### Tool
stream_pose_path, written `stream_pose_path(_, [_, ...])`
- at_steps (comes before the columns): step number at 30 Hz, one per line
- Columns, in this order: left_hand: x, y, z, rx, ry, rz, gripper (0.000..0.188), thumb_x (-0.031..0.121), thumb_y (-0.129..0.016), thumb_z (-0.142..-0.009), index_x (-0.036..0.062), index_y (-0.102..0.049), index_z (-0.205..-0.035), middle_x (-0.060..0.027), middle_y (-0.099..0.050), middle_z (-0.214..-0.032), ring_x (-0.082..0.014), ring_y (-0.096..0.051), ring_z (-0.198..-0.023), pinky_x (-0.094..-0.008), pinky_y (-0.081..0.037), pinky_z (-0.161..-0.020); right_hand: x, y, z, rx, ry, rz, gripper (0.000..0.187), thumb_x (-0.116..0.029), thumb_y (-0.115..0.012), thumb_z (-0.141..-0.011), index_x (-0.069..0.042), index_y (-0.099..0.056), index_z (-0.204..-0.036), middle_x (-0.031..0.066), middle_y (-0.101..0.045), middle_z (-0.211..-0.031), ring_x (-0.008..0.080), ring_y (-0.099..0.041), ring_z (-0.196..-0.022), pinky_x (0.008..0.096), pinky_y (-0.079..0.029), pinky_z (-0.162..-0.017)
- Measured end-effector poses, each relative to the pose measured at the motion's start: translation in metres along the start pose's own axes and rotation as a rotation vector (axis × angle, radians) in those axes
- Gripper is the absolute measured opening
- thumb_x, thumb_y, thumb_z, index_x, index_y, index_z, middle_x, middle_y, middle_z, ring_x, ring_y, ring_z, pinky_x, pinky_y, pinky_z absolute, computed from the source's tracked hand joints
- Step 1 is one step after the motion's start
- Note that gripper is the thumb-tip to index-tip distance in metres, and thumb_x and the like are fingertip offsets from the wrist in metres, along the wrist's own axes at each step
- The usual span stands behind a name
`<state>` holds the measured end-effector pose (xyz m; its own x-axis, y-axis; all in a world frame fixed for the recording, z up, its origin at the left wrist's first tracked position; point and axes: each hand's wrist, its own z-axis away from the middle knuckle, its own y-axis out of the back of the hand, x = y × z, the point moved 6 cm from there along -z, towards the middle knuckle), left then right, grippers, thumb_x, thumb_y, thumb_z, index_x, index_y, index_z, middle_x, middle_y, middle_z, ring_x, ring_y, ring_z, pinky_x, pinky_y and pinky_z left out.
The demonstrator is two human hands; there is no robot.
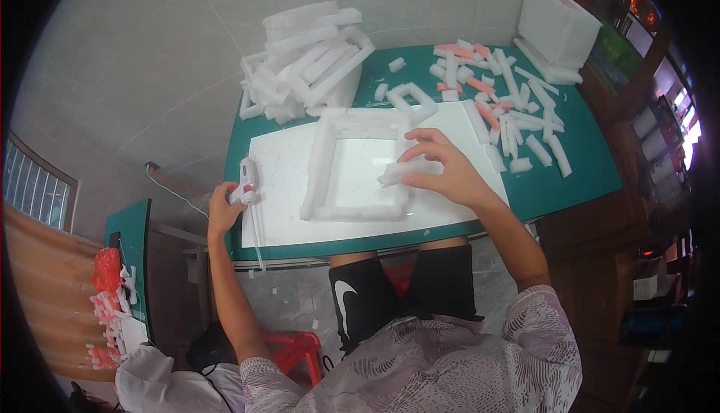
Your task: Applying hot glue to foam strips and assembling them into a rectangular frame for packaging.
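A rectangular frame of white foam strips (322, 159) lies on a white board (281, 188) in front of me. My right hand (448, 169) is over the frame's right side, its thumb and fingers closed around a small white foam piece (414, 171). At the board's left edge, the fingers of my left hand (223, 209) are around the grip of a white glue gun (247, 174). A cord or thin rod hangs from the gun toward the table's near edge.
White foam frames (315, 60) are heaped at the back left of the green table (585, 150). Loose white and pink foam strips (517, 113) cover its right part, with a foam box (556, 27) behind. At left, a person's pale sleeve (161, 379) shows near a red stool (300, 353).
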<state>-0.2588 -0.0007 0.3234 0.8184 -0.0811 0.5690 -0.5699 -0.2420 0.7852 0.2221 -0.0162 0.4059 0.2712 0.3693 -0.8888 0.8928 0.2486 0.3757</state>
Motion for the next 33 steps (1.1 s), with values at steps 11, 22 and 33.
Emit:
stream_pose_path(11, [0.019,-0.015,-0.005,-0.157,-0.051,0.085,0.045,0.007,-0.073,-0.069,0.0036,-0.059,-0.111,-0.0095,-0.057,-0.104,-0.0197,-0.056,-0.092,-0.0311,-0.046,-0.08,-0.003,0.001,0.003,-0.152,0.121,0.188,0.028,-0.014,-0.078,-0.069,-0.015,-0.071,-0.096,0.0081,-0.045,-0.136,0.0308,-0.037,-0.129,0.0399,-0.03,-0.108])
stream_pose_path(22, [0.017,-0.01,-0.003,-0.202,0.069,0.197,0.047,0.008,-0.071,-0.074,0.0037,-0.057,-0.119,-0.0127,-0.053,-0.119,-0.0235,-0.054,-0.11,-0.0338,-0.044,-0.093,0.001,-0.005,-0.002,-0.242,0.11,0.186,0.023,-0.015,-0.076,-0.071,-0.016,-0.071,-0.093,0.0072,-0.044,-0.139,0.0316,-0.033,-0.132,0.0422,-0.029,-0.109])
stream_pose_path(33, [0.188,0.023,0.045,0.232,-0.202,0.187,0.02,0.004,-0.064,-0.08,0.0045,-0.064,-0.1,-0.0034,-0.059,-0.09,-0.0121,-0.047,-0.07,-0.0259,-0.039,-0.063,-0.019,-0.01,-0.009,-0.294,0.213,0.177,0.024,-0.01,-0.076,-0.068,-0.016,-0.072,-0.09,0.0078,-0.045,-0.139,0.0326,-0.032,-0.134,0.0441,-0.025,-0.112])
